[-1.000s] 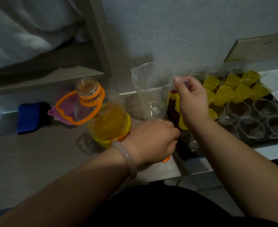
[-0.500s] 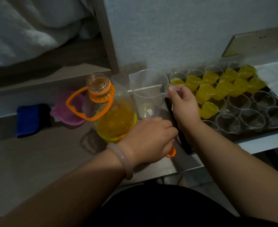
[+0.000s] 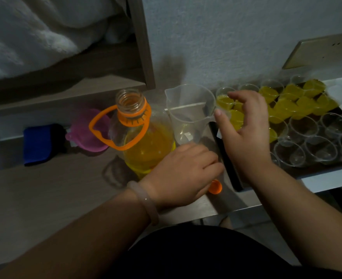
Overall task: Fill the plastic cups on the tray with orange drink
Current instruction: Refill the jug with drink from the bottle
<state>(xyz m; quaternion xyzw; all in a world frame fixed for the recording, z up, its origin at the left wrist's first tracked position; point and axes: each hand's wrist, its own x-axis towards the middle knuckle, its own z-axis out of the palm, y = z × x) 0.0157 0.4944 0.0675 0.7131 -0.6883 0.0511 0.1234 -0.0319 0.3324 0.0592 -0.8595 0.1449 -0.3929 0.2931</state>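
A dark tray (image 3: pixel 227 165) on the right holds several small clear plastic cups. The far ones (image 3: pixel 299 103) hold orange drink; the near ones (image 3: pixel 289 153) are empty. An uncapped bottle (image 3: pixel 146 143) of orange drink with an orange handle stands left of an almost empty clear measuring jug (image 3: pixel 188 115). My right hand (image 3: pixel 244 131) hovers over the tray's left end with fingers spread, thumb beside a clear cup (image 3: pixel 224 113) at the jug's rim. My left hand (image 3: pixel 184 174) rests curled on the table below the jug. An orange cap (image 3: pixel 215 187) peeks out under it.
A pink funnel (image 3: pixel 85 135) and a blue block (image 3: pixel 38 144) lie left of the bottle. Behind stand a wall and a wooden shelf frame (image 3: pixel 141 43). The table's front edge (image 3: pixel 216 212) runs just below my left hand.
My right hand carried a small cup from above the jug down to the tray's left end and spread its fingers. My left hand stayed in place.
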